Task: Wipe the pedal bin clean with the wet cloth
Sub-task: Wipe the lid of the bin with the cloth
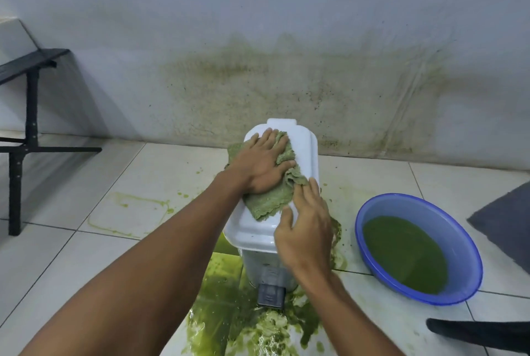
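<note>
A white pedal bin [304, 149] stands on the tiled floor by the wall, its lid closed and its grey pedal [270, 295] facing me. A green-stained wet cloth [268, 200] lies spread on the lid. My left hand [262, 163] presses flat on the cloth with fingers spread. My right hand [305, 229] rests on the lid's near right edge, fingertips touching the cloth's edge, with the fingers nearly straight.
Green slime covers the floor [252, 324] in front of and around the bin. A blue basin [470, 255] of green water sits to the right. A black metal frame [28, 109] stands at the left, a grey mat [510, 218] at the far right. The wall is stained green.
</note>
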Demonstrator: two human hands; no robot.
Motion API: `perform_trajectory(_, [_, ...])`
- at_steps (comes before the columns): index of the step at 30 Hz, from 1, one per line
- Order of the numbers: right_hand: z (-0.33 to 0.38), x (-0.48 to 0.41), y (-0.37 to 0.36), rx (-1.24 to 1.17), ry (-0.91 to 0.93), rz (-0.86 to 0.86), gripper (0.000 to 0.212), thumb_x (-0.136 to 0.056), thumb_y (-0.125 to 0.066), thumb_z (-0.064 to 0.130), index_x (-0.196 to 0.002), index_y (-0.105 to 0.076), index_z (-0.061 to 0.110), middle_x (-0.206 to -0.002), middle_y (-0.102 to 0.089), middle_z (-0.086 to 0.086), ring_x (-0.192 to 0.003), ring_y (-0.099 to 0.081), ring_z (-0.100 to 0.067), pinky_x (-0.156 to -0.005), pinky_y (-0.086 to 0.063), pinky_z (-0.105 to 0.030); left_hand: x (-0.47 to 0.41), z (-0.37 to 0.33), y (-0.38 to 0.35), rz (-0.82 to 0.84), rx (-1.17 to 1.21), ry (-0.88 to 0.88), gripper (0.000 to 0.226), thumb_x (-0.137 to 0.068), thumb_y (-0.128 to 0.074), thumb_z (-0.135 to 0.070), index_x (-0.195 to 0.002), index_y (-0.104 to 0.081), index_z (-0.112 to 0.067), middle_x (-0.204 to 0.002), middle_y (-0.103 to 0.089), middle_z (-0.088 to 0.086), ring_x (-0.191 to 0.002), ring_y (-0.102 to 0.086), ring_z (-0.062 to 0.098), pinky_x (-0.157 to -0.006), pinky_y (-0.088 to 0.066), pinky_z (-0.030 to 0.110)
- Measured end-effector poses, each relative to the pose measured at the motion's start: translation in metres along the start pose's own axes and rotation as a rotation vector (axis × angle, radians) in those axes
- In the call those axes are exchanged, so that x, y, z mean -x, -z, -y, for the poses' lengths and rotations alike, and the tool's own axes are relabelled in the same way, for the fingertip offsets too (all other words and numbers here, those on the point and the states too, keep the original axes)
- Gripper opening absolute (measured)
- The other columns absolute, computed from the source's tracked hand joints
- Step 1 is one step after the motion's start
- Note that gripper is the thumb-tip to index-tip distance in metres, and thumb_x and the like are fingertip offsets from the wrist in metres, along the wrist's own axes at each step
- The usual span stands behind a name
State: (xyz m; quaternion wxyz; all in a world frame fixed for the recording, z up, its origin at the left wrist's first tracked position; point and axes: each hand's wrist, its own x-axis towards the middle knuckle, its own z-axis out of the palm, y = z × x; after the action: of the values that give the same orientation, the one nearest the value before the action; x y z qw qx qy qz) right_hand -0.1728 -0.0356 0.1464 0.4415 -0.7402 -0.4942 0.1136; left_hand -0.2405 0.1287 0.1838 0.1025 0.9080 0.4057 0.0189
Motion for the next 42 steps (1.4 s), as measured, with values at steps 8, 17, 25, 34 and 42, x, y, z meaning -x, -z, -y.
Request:
perform_trajectory(8, [-0.045,-0.011,0.013,-0.417,0.168,0.052,0.036,-0.092,-0.050,0.013,-0.118,-0.067,-0.006,-0.142,-0.053,0.005,-0.144,-0.038,-0.007,-0.116,-0.035,-0.028,0.042,-0.003,-0.005,-0.057,0.050,-0.020,0.075,-0.101,-0.027,-0.066,-0.163,-0.010,-0.027,-0.170,-0.001,-0.001,-0.156,0.007,0.009,-0.126,0.009,0.031])
perform_trajectory(17, [-0.060,-0.029,0.030,-0.555,0.142,0.244,0.045,-0.086,-0.046,0.007,-0.123,-0.070,0.013,-0.136,-0.063,0.005,-0.143,-0.038,-0.005,-0.118,-0.032,-0.034,0.119,-0.055,-0.038,-0.250,-0.100,-0.004,0.093,-0.092,-0.024,-0.081,-0.162,-0.020,-0.019,-0.168,-0.012,0.006,-0.157,-0.005,0.018,-0.128,-0.001,0.039])
perform_trajectory(25, [-0.061,-0.029,0.027,-0.500,0.169,0.202,0.046,-0.081,-0.045,0.001,-0.118,-0.072,0.008,-0.131,-0.066,-0.001,-0.140,-0.044,-0.007,-0.117,-0.036,-0.029,0.141,0.000,-0.036,-0.273,0.091,-0.122,0.080,-0.090,-0.043,-0.066,-0.159,-0.029,-0.028,-0.167,-0.023,-0.003,-0.156,-0.013,0.013,-0.126,-0.018,0.046])
perform_trajectory(34, [-0.057,-0.026,0.027,-0.568,0.125,0.238,0.046,-0.082,-0.046,0.005,-0.121,-0.070,0.010,-0.134,-0.064,0.000,-0.142,-0.040,-0.004,-0.115,-0.033,-0.021,0.114,-0.060,-0.038,-0.286,-0.049,-0.001,0.095,-0.090,-0.026,-0.077,-0.162,-0.019,-0.016,-0.169,-0.010,0.010,-0.157,-0.003,0.020,-0.125,0.008,0.031])
perform_trajectory(42, [-0.056,-0.025,0.027,-0.559,0.125,0.216,0.043,-0.082,-0.048,0.005,-0.118,-0.071,0.012,-0.131,-0.065,0.002,-0.141,-0.042,-0.005,-0.115,-0.034,-0.022,0.125,-0.002,-0.021,-0.169,0.059,-0.117,0.089,-0.091,-0.038,-0.079,-0.162,-0.013,-0.032,-0.169,-0.005,-0.008,-0.155,0.005,0.003,-0.126,0.003,0.027])
